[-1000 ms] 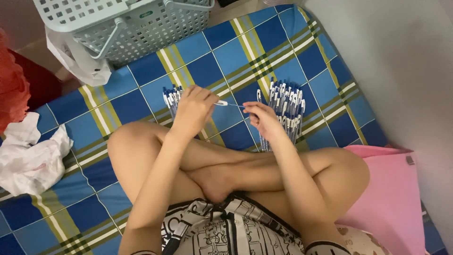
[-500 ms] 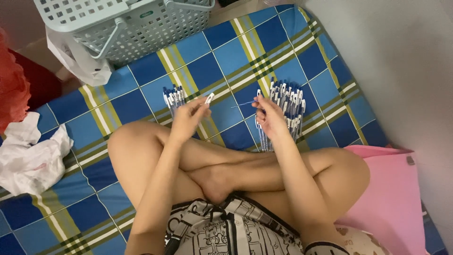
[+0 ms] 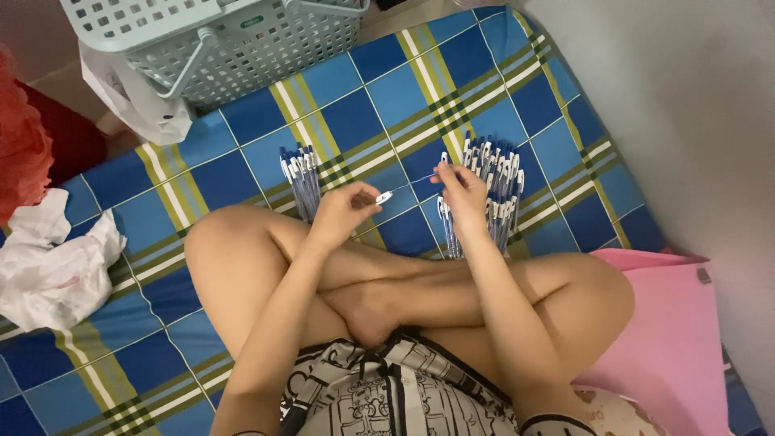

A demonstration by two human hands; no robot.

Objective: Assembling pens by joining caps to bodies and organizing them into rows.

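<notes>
I sit cross-legged on a blue plaid mat (image 3: 387,89). My left hand (image 3: 343,211) pinches one end of a thin pen (image 3: 401,190) with a white cap. My right hand (image 3: 462,187) grips its other end, so the pen stretches between both hands above the mat. A small bundle of blue and white pens (image 3: 300,179) lies just beyond my left hand. A larger pile of the same pens (image 3: 494,182) lies under and behind my right hand.
A pale green plastic basket (image 3: 226,40) stands at the top, with a white plastic bag (image 3: 133,105) beside it. Crumpled white cloth (image 3: 52,266) lies at the left, red fabric (image 3: 20,145) above it. A pink cushion (image 3: 670,339) sits at the right by a grey wall.
My hands drew apart half a second ago, the left with a pen piece and the right at the large pile. Now both hold one pen stretched between them.
</notes>
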